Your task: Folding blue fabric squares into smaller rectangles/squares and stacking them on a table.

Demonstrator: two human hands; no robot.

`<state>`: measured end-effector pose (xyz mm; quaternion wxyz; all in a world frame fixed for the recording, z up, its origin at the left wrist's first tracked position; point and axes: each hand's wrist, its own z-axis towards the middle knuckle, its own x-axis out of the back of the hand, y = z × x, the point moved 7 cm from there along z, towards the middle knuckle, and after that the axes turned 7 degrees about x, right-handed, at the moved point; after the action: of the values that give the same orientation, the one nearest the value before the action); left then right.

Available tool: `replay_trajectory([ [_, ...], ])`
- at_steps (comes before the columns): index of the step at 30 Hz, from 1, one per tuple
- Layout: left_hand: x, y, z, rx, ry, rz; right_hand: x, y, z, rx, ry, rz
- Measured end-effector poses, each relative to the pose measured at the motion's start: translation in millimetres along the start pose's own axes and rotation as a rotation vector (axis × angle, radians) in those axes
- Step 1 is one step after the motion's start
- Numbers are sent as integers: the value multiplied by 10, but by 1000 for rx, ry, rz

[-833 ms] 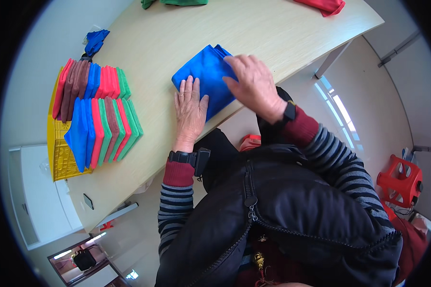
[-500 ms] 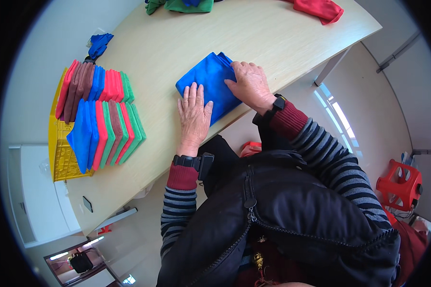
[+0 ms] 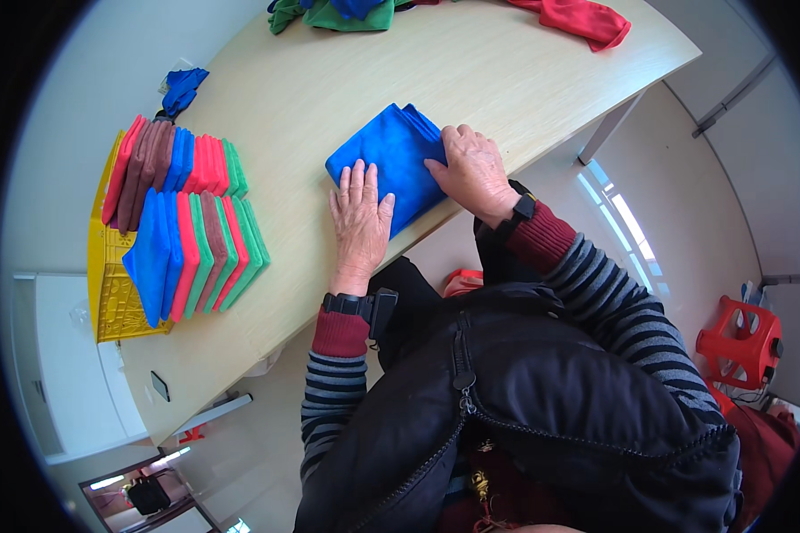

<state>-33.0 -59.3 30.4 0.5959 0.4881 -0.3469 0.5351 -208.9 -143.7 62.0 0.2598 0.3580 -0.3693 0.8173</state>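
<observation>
Left hand (image 3: 360,220) flat on folded blue cloth (image 3: 404,149), grip wide. Right hand (image 3: 473,171) at cloth's right edge; grip: cannot tell. Yellow basket (image 3: 126,298) at worktop's (image 3: 284,115) left.

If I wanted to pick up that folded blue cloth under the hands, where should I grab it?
Probably the near edge of the folded blue cloth, thumb above and fingers beneath, coming from the table-edge side. It lies flat, with that edge close to where the table ends. The left hand covers its left part; the right hand is at its right edge.
</observation>
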Motion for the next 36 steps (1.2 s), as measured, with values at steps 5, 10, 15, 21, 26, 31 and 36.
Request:
replay_trajectory([
  [5,-2,4,-4,4,5,13,-75,58,22,-12,-76,20],
  [10,-7,4,1,-2,5,5,-131,72,45,-8,-72,78],
  [15,-8,7,12,9,-4,0,-82,49,35,36,0,145],
  [21,32,28,-8,0,-32,-4,181,-137,4,106,79,168],
  [26,39,42,20,6,-49,-10,84,118,-115,46,53,147],
  [31,38,29,-12,-6,-67,-1,120,155,-148,-63,-70,236],
  [36,49,32,7,-17,-70,12,127,112,-155,-57,-51,276],
])
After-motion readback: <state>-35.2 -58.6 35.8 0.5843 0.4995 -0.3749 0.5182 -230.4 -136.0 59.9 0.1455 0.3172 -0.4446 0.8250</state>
